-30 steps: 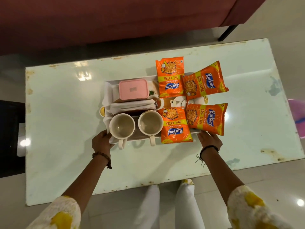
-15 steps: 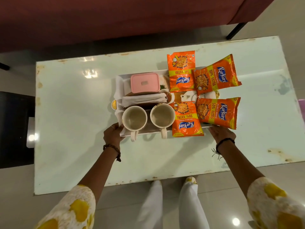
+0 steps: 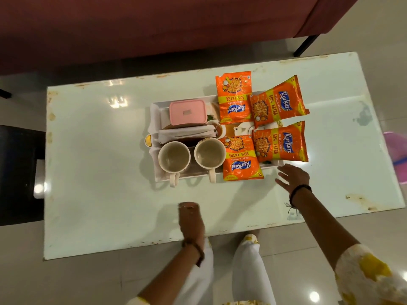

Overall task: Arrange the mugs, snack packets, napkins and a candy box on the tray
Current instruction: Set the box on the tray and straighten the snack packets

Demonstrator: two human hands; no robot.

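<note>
A white tray (image 3: 187,176) rests on the pale glass table. Two cream mugs (image 3: 174,156) (image 3: 209,153) stand at its near edge, handles toward me. Behind them lie folded white napkins (image 3: 187,134) and a pink candy box (image 3: 187,112). Several orange snack packets (image 3: 279,144) cover the tray's right half, some overhanging its rim. My right hand (image 3: 293,178) hovers open just off the tray's near right corner, touching nothing. My left hand (image 3: 191,219) is blurred, drawn back over the table's near part, apart from the tray and holding nothing.
The glass table (image 3: 99,172) has worn, rusty edges. A dark red sofa (image 3: 154,25) runs along its far side, with a black leg (image 3: 306,45) at the right. A black object (image 3: 17,175) sits at the left. My white-trousered legs (image 3: 248,271) stand at the near edge.
Both hands have let go of the tray's near corners. The left hand pulled back toward me; the right lifted slightly off the corner and spread open. The tray stays put.
</note>
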